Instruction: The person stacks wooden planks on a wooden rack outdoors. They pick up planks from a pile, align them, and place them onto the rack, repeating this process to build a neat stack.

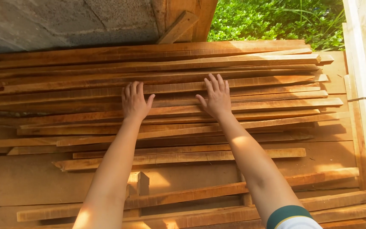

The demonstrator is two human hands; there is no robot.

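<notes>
Both hands, left hand point(134, 101) and right hand point(217, 98), rest flat and open, fingers spread, on the stack of long reddish-brown rough-sawn wooden slats point(162, 91); press evenly.

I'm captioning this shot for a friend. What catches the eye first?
Two bare hands, the left hand and right hand, lie flat and open on a wide stack of wooden slats filling the middle. Sunlit green plants glow at the top right, beside a grey concrete wall.
</notes>
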